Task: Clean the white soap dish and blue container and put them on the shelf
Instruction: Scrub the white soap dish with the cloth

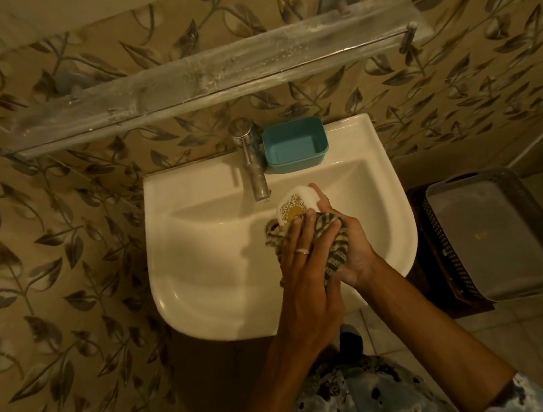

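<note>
Now, mid-frame, a cloth (330,232) hides half the soap dish (293,208).
The right hand (355,246) grips it; the flat left hand (301,271) presses the cloth.

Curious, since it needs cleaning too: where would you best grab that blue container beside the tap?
Probably pinch the right wall of the blue container from above: it sits open side up, and the tap crowds its left side.

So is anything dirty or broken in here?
Only the shelf above the sink stands out: white streaks and specks cover it, so it looks grimy. Nothing looks spilled, broken or crooked. The blue container sits upright beside the tap.
</note>
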Tool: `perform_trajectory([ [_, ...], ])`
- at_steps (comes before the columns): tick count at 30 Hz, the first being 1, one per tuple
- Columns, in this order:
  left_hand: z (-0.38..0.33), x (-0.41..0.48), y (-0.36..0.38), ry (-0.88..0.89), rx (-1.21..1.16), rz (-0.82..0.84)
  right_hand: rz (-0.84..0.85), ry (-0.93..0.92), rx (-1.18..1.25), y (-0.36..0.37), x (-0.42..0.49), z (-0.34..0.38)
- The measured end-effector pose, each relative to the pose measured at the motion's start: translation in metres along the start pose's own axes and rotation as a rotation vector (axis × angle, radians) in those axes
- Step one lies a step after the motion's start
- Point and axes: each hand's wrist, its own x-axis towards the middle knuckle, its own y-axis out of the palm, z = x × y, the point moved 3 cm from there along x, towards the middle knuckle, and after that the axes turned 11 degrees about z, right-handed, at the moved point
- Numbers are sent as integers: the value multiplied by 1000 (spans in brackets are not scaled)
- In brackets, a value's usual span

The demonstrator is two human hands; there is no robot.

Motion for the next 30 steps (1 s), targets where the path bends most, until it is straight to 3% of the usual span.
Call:
perform_trajectory([
  [7, 13, 48, -19, -85, -99, -57, 78, 23, 56, 8, -14, -1],
  [13, 30, 54, -29, -261, -255, -162, 156, -104, -12, 13, -13, 2],
  [17, 14, 28, -12, -191, -217, -102, 123, -153, -19, 7, -10, 7],
  [24, -16, 25, 3, 9, 111, -24, 63, -15, 57, -5, -10, 3],
  [30, 12, 59, -20, -128, -144, -4, 82, -91, 46, 11, -15, 5],
])
